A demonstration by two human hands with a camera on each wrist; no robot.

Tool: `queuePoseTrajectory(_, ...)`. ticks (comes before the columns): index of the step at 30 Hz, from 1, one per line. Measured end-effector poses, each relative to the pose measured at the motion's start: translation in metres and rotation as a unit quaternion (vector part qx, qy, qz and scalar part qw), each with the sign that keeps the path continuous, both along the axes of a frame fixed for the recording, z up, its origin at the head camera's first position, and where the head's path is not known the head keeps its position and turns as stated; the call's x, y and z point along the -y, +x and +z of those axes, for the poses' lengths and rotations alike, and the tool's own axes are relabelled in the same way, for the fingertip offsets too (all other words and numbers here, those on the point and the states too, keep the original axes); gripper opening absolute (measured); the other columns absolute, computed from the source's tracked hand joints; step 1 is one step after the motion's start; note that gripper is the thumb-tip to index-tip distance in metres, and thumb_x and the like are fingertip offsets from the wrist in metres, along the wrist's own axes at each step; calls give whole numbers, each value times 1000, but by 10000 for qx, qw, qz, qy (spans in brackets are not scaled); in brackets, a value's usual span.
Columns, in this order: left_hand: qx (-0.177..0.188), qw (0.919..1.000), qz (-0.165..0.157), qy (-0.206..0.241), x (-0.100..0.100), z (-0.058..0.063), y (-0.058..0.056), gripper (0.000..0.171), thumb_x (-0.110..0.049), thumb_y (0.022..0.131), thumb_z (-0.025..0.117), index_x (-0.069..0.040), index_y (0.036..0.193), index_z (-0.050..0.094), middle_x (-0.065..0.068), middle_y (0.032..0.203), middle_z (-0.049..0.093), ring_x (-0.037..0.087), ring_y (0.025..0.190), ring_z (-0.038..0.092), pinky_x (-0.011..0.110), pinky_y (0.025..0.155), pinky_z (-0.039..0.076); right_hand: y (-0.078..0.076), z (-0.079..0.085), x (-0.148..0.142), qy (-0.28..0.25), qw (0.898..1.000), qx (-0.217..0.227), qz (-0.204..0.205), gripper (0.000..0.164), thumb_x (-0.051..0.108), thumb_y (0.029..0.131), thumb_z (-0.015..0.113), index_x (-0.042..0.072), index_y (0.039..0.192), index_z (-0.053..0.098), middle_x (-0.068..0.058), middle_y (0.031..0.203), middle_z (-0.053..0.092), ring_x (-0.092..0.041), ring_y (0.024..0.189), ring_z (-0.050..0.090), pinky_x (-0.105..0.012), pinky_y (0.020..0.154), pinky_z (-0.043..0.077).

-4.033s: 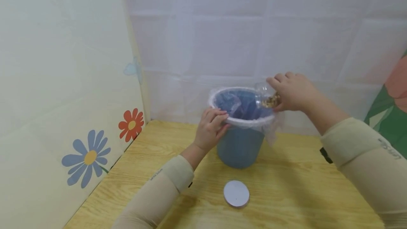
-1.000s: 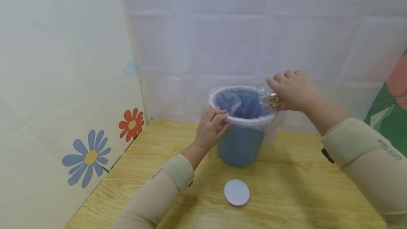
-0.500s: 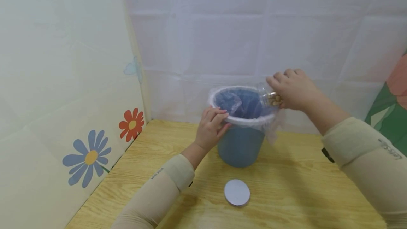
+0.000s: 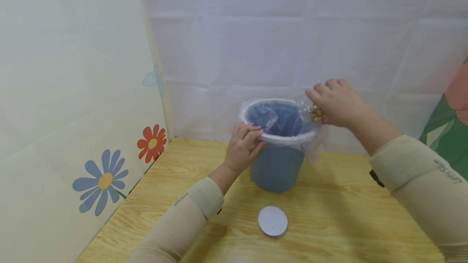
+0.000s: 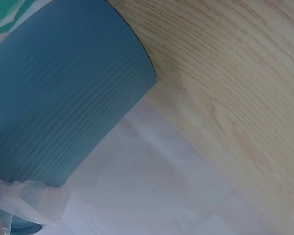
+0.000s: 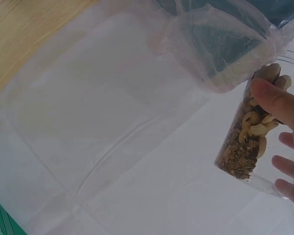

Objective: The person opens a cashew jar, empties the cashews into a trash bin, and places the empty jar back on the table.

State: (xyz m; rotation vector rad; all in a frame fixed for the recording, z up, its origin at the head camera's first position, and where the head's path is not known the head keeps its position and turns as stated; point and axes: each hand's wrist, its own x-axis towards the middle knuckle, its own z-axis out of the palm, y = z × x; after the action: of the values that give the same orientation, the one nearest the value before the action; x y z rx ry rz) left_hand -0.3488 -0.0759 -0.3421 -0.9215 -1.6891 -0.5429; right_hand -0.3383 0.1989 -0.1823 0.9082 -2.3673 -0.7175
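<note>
My right hand grips a clear jar, tipped on its side with the mouth over the right part of a blue bin. Inside the jar, in the right wrist view, lie nuts and brown crumbs; the thumb and fingers are around the glass. A thin clear plastic bag lines the bin and hangs over its white rim. On the near left of that rim, my left hand holds on, fingers over the top and thumb outside. The bin's bottom is hidden.
A round white lid lies flat on the wooden table, in front of the bin. Behind stands a pale cloth wall. At the left is a cream panel with printed flowers.
Since the earliest frame, the jar and my right hand have shifted slightly right, and the nuts have moved within the jar. My left hand stays on the rim.
</note>
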Motion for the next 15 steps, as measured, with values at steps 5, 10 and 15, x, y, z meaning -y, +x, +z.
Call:
queuePoseTrajectory(5,-11,10000,4,2,0,0,0,30,-23,78,69,-8,101,59,8,104,59,30,104,52,48,100,34,0,0,0,2,10000,3,-32,93,40,60,83,0,130,37,-24,119,49,-45,106,46,-57,89,37)
queuePoseTrajectory(10,-9,10000,3,4,1,0,0,30,-23,78,69,-8,102,59,8,104,59,30,104,52,48,100,34,0,0,1,16,9999,63,-98,93,43,61,82,0,130,37,-23,118,50,-45,104,48,-57,88,38)
queuePoseTrajectory(15,-9,10000,-20,-4,1,0,0,30,-23,78,69,-8,102,59,8,105,59,30,104,52,48,100,34,-1,-1,1,-80,9997,179,-158,93,43,61,81,0,131,37,-23,119,50,-45,104,48,-58,88,38)
